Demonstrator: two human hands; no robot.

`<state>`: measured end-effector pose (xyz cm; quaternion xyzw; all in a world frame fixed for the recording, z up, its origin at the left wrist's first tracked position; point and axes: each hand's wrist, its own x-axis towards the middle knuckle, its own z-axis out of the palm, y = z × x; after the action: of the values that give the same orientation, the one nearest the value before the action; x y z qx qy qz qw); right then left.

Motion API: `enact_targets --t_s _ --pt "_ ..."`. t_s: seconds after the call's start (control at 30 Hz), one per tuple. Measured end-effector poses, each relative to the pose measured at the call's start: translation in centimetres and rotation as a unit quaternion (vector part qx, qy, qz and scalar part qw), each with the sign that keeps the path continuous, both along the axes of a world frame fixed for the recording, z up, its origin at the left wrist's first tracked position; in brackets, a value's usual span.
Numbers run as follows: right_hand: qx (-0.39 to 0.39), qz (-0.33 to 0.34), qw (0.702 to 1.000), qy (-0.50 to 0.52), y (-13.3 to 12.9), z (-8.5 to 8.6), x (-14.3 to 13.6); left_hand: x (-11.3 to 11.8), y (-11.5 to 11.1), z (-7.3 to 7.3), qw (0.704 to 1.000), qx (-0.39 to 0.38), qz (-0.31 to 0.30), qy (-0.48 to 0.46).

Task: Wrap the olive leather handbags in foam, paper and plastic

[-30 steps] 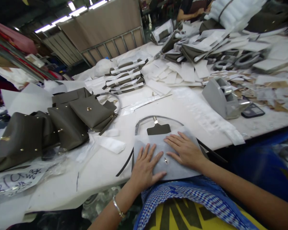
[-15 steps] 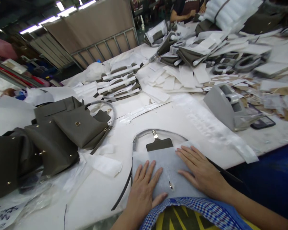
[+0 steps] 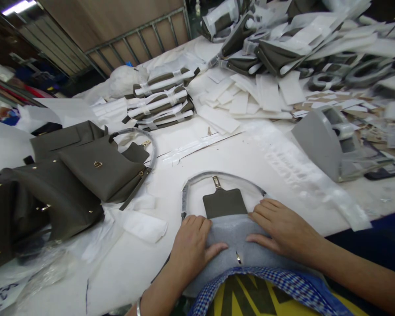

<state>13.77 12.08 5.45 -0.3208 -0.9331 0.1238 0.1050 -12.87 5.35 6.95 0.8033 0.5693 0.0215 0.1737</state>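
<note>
A handbag lies on the table right in front of me, its front covered by a thin white foam sheet (image 3: 228,232). A small metal clasp (image 3: 238,257) pokes through a slit in that sheet. Beyond the top edge stick out the bag's dark olive flap (image 3: 224,202), with a metal fitting at its tip, and a plastic-wrapped handle (image 3: 200,177). My left hand (image 3: 192,245) grips the left part of the covered top edge, fingers bent over it and thumb on the sheet. On the right part, my right hand (image 3: 278,228) holds the edge likewise.
Several olive handbags (image 3: 100,169) lie at the left near crumpled plastic. Wrapped straps (image 3: 161,105) are stacked at the back. A grey tape dispenser (image 3: 325,140) stands at the right beside a phone (image 3: 383,171). White foam pieces (image 3: 250,94) and a heap of wrapped parts fill the back right.
Both hands have gone from lying flat with spread fingers to curling over the bag's top edge. The foam sheet's upper edge is now folded down, showing more of the flap. My view has tilted down.
</note>
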Motion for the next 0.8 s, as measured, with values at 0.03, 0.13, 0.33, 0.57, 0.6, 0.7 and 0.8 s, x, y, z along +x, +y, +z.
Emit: enact_targets --t_s 0.03,0.13,0.33,0.57,0.6,0.7,0.8 --pt "0.001 0.005 1.0 0.013 0.0 0.2 0.1 -0.1 -0.1 0.2 1.0 0.002 0.001 -0.003" --pt "-0.001 0.012 0.999 0.043 -0.1 0.5 0.3 -0.3 -0.4 0.4 1.0 0.02 0.004 -0.015" --pt "-0.005 0.004 1.0 0.008 0.6 0.0 -0.4 0.0 -0.4 -0.4 0.999 0.002 0.034 0.026" --pt "0.04 0.013 0.999 0.001 0.8 -0.5 -1.1 0.1 -0.4 -1.0 0.996 -0.009 0.069 0.048" --pt "0.049 0.012 0.999 -0.001 0.7 -0.6 -1.1 0.1 -0.4 -1.1 0.996 -0.007 0.07 0.05" --pt "0.064 0.008 0.998 -0.016 0.7 -0.8 -1.4 0.1 -0.4 -1.4 0.996 -0.004 0.07 0.048" --pt "0.04 0.026 0.998 -0.027 1.3 -1.1 -1.4 0.0 -0.4 -1.7 0.996 0.002 0.067 0.052"
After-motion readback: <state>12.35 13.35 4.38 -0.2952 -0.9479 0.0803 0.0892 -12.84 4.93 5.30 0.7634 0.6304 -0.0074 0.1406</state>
